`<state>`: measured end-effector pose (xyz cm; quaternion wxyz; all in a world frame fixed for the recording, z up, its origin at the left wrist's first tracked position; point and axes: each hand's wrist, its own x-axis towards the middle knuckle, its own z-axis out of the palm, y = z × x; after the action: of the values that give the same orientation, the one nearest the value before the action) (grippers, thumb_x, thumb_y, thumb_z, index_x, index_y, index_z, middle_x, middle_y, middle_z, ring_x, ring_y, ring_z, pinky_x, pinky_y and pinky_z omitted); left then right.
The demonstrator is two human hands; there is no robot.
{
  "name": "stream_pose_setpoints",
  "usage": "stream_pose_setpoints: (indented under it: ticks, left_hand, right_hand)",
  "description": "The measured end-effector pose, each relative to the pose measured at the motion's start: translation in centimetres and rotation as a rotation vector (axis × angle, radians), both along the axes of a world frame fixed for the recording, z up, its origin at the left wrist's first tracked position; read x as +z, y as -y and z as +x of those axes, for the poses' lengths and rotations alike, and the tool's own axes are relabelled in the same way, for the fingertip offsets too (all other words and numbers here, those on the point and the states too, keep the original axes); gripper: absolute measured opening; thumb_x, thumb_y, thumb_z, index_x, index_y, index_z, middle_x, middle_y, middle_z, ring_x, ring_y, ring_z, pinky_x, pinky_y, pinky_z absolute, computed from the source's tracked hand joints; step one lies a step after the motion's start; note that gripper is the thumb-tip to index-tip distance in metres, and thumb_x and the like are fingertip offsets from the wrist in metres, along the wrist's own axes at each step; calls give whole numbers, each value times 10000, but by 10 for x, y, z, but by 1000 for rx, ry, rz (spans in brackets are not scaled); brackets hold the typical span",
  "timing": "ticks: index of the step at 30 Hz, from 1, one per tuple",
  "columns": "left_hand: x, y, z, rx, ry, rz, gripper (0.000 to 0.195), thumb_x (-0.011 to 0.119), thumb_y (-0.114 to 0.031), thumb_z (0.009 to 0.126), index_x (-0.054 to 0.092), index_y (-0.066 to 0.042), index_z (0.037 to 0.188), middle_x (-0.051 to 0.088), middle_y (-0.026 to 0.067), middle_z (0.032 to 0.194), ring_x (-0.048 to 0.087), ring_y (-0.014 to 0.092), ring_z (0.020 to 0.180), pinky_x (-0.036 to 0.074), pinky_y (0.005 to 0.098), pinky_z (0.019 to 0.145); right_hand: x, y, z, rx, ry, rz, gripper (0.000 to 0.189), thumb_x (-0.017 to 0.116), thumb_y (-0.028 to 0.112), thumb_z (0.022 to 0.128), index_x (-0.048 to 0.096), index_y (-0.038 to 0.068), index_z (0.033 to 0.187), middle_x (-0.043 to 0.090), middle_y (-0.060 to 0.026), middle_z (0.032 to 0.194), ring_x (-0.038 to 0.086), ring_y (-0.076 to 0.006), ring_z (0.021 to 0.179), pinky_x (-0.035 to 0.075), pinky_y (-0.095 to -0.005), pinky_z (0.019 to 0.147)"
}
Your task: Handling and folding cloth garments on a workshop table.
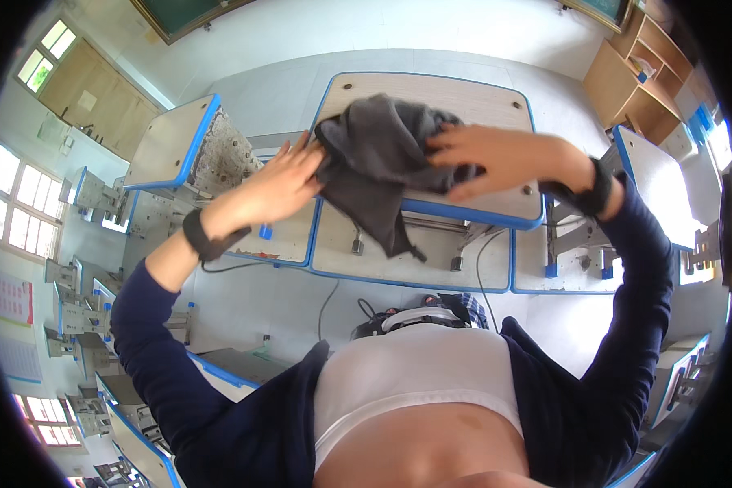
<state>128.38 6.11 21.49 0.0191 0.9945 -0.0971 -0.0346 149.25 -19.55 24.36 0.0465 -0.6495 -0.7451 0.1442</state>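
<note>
A crumpled dark grey cloth [384, 143], possibly a garment, lies bunched on a pale school desk [488, 91] with blue edging. One pointed flap of it hangs over the desk's near edge. My left hand [277, 183] is at the cloth's left side, its fingers spread and the fingertips at the fabric's edge. Over the right side of the cloth is my right hand [494, 155], blurred, with fingers apart and dark fabric showing between thumb and fingers. Neither hand visibly closes on the cloth. Each wrist wears a black band.
Another desk [174, 143] stands to the left, and one more [659, 183] to the right. Below the near edge runs a row of lower blue-edged surfaces [415, 268]. Dark cables [323, 311] hang near my body. A wooden cabinet [637, 79] stands at the far right.
</note>
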Motion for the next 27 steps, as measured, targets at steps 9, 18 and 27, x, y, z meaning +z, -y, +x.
stream_pose_setpoints:
  ticks: [9,18,27]
  left_hand:
    - [-40,100,-14,-8,455,-82,657,625,-334,731,367,83,1168,369,269,1239,229,394,1267,149,525,1035]
    - [-75,169,3,-7,568,-401,618,672,-252,628,426,43,1112,385,248,1222,250,428,1252,129,619,970]
    - [-113,150,-39,-152,541,-575,571,645,-139,603,460,52,1108,439,252,1157,364,409,1172,272,532,966]
  right_hand:
    - [-8,100,-43,-360,-10,269,323,676,190,667,607,101,971,531,-85,1128,387,-299,1190,176,-524,1040]
    - [-83,108,-78,-462,154,878,217,604,88,548,625,56,761,579,-85,909,515,-336,973,389,-519,916]
    - [-116,82,-142,-218,-107,1037,294,663,70,519,651,154,800,582,-30,774,600,-262,786,513,-363,699]
